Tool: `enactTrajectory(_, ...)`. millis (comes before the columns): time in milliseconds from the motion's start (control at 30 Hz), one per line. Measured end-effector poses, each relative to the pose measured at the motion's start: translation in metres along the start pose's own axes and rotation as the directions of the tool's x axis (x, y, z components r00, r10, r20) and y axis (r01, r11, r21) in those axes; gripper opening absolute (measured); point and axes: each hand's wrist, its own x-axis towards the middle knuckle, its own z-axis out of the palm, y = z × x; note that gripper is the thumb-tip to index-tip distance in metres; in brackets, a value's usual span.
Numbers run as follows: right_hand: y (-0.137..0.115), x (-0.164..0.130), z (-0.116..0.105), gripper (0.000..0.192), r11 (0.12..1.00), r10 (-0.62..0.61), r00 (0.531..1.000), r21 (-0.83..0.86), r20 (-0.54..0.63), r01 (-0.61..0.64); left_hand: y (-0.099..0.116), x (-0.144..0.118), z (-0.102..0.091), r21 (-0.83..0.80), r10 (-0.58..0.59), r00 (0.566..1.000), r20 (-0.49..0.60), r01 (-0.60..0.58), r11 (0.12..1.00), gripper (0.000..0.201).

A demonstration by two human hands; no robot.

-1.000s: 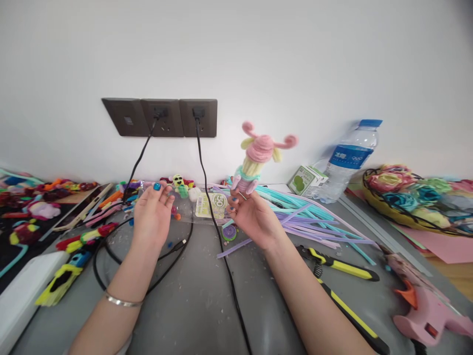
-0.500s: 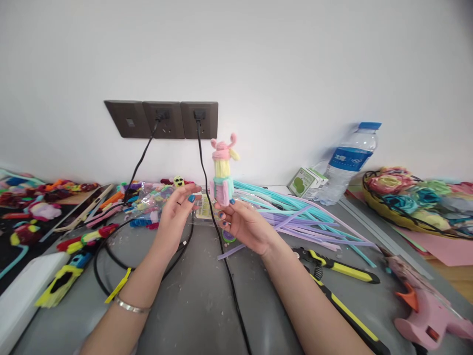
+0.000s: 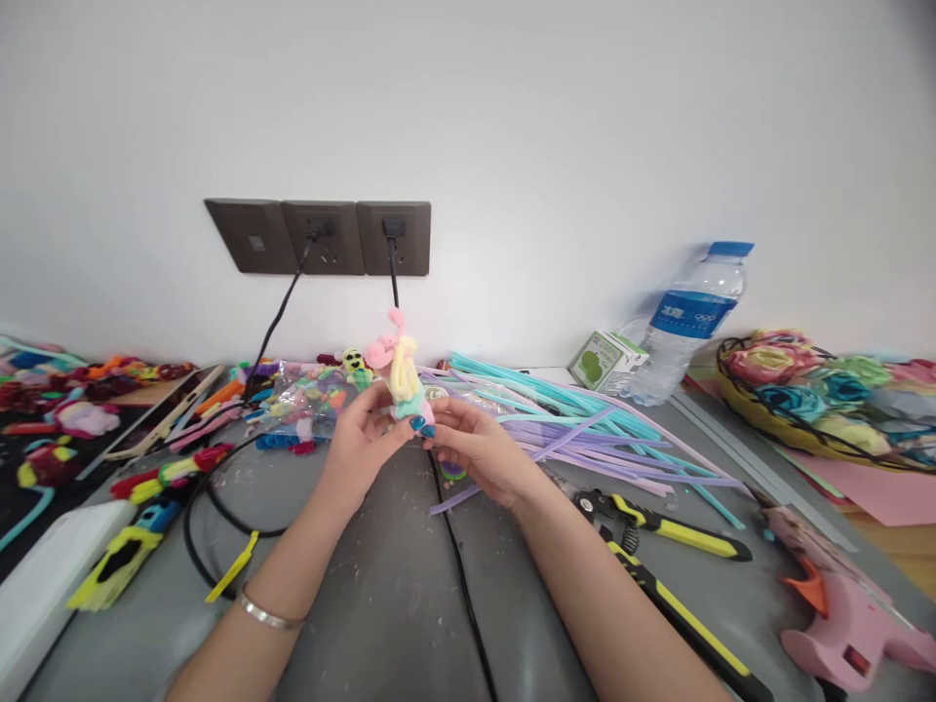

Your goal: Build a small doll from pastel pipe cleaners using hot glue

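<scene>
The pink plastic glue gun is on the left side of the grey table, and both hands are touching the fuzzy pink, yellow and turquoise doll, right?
No: the head view shows the pink glue gun on the right side of the grey table. The left hand and right hand are both touching the fuzzy doll.

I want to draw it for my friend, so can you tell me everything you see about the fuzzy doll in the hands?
The fuzzy doll looks made of soft pipe cleaners. It has a pink top with a curl sticking up, pale yellow strands below, then an aqua band and a bit of pale pink near the bottom. It tilts, its top leaning left, held above the gray table. The left hand and right hand grip its lower part, hiding some. I can't make out a face.
</scene>
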Motion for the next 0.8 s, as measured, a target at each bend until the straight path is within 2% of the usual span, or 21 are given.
enactTrajectory(267, 0.0003, 0.0001, -0.0013, 0.036, 0.999, -0.019, 1.000, -0.030, 0.008, 0.019, -0.0010, 0.0002, -0.0023, -0.083, -0.059, 0.997, -0.043, 0.055, 0.995, 0.041)
enactTrajectory(733, 0.0021, 0.0006, -0.0039, 0.037, 0.998, -0.041, 0.996, -0.051, 0.076, 0.045, -0.0022, 0.0005, -0.0030, -0.033, -0.006, 0.998, -0.064, 0.004, 0.999, 0.041)
enactTrajectory(800, 0.0024, 0.0006, -0.0038, 0.036, 0.998, -0.043, 0.996, -0.051, 0.079, 0.047, -0.0003, 0.0001, -0.0014, -0.022, 0.023, 0.998, -0.059, -0.024, 0.999, 0.050)
